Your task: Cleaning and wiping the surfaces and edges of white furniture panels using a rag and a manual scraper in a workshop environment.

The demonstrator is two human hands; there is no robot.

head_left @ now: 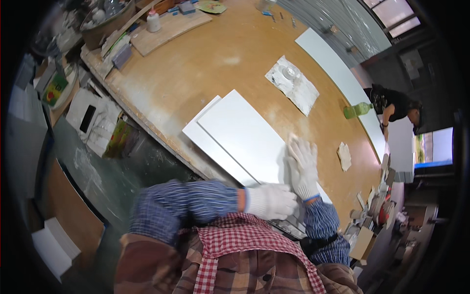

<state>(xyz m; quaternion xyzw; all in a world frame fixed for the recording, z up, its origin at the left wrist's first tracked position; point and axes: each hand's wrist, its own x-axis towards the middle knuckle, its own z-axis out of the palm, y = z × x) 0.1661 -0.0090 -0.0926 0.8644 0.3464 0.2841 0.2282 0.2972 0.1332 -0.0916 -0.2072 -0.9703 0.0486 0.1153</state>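
Observation:
Two long white boards lie stacked on the wooden workbench (205, 63), the upper white board (245, 134) shifted slightly to the right of the lower white board (205, 139). My right hand (302, 164), in a white glove, rests flat on the upper board's near end with fingers spread. My left hand (271, 201), also gloved, reaches across from the left. Its fingers curl over the near end of the same board, just below the right hand. Both forearms wear blue striped sleeves.
A crumpled white plastic bag (292, 84), a green bottle (357, 110) and a small rag (344, 156) lie on the bench. A long white panel (338, 73) runs along its far edge. Another person (396, 105) in black leans there. Tools and scraps (377, 210) crowd the right.

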